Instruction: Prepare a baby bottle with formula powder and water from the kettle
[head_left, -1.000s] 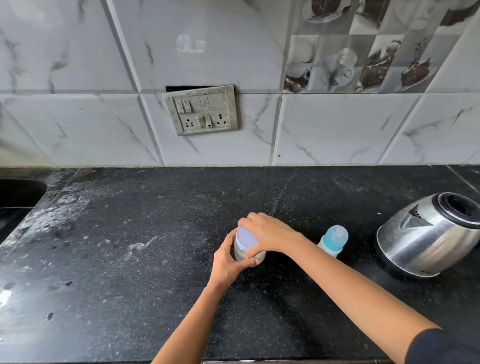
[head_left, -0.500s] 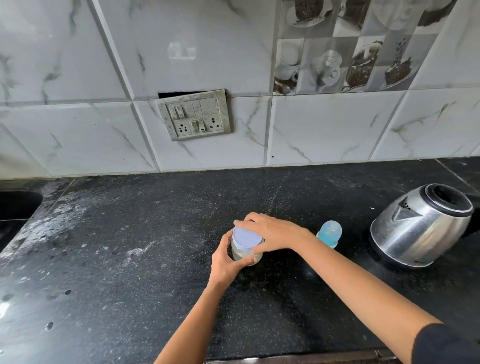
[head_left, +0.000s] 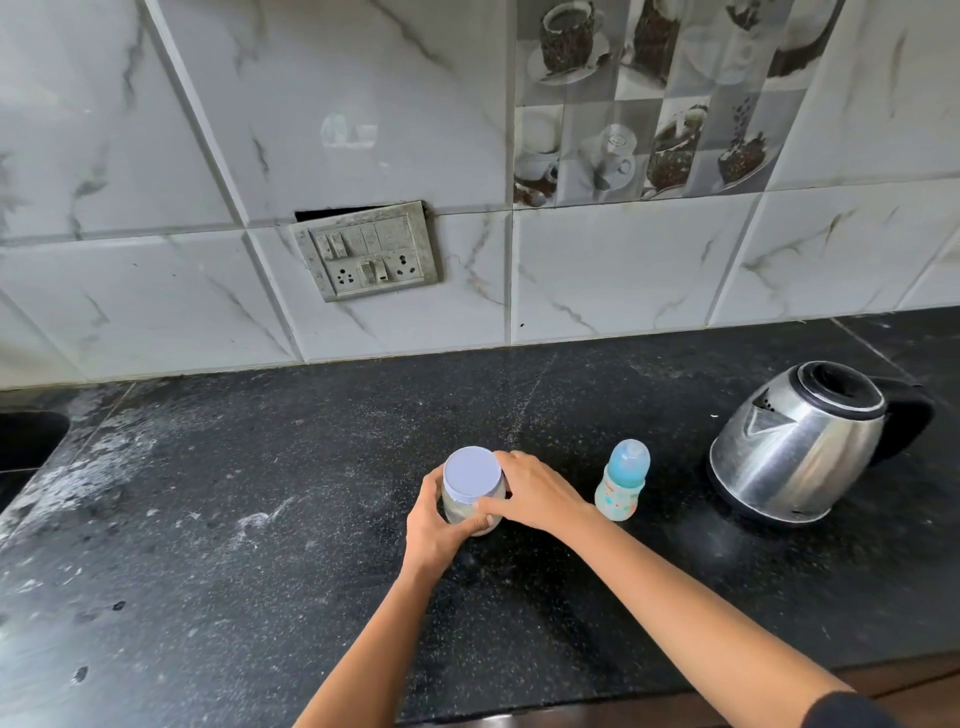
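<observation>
Right hand (head_left: 535, 496) shifted off lid (head_left: 471, 474) — both grip jar (head_left: 470, 512).

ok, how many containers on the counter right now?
3. The lidded jar sits center, held by the left hand and right hand. The baby bottle stands just to its right, untouched. The kettle is far right. Nothing else shows, though the counter runs out of frame.

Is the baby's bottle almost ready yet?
Not yet. Nothing looks done: the baby bottle stands capped on the counter. Right now the left hand holds the formula jar while the right hand grips its lid. Scooping powder and pouring water from the kettle are left.
</observation>
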